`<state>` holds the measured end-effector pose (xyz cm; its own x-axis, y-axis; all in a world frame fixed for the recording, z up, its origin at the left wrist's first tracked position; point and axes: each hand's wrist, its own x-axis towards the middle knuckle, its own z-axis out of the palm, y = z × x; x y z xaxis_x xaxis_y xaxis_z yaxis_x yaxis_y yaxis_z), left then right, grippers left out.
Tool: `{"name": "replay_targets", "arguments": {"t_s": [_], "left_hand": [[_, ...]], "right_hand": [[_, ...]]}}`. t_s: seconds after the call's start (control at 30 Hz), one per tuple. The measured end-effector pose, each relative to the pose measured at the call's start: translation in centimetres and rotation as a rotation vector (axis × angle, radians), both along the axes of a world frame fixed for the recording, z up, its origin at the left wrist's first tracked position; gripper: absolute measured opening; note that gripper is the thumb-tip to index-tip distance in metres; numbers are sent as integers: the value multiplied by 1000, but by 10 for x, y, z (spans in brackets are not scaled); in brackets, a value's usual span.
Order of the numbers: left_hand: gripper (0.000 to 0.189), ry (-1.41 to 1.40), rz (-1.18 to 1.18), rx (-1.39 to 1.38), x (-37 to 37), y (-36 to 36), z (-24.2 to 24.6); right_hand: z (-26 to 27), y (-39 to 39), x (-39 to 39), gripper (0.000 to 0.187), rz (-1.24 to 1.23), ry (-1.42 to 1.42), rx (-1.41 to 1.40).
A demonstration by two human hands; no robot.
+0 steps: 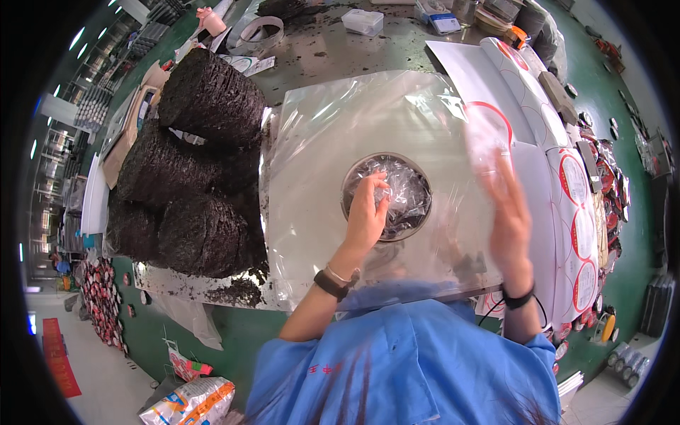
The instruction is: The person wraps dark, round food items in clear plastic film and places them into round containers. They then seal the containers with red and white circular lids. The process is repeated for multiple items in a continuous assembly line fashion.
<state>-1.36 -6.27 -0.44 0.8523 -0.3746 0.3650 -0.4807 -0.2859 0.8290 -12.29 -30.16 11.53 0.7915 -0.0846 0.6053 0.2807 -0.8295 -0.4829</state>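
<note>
A round metal-rimmed mould or tin [346, 212] stands on clear plastic sheeting [308, 159] before me, with crumpled clear film [406, 186] over the dark stuff inside. My left hand [367, 210] is over its left part, fingers curled at the film; whether they pinch it is unclear. To the right, my right hand [507, 218] is blurred by motion, fingers stretched towards a clear round label with a red edge [486, 127] above white label sheets; whether it holds the label cannot be told. Several dark, compressed, seaweed-like stacks [204, 234] lie at the left.
Rolled sheets of round red-edged labels [576, 212] run along the right, with a grey bar [588, 164] on them. A tape roll [261, 34], a clear plastic box [363, 22] and a small scale [445, 23] are at the far side. Dark crumbs [239, 292] lie at the near left edge.
</note>
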Motion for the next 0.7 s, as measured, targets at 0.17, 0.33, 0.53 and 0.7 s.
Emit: {"name": "replay_targets", "arguments": {"t_s": [0.17, 0.33, 0.53, 0.7], "left_hand": [[41, 9, 55, 72, 4, -1, -3], [51, 448, -123, -456, 8, 1, -20], [47, 262, -112, -300, 8, -7, 7], [51, 145, 181, -184, 0, 16, -4]], "right_hand": [[-73, 75, 36, 46, 316, 153, 50], [-63, 74, 37, 49, 489, 454, 393], [-109, 83, 89, 55, 356, 371, 486], [-122, 85, 95, 59, 415, 483, 520]]}}
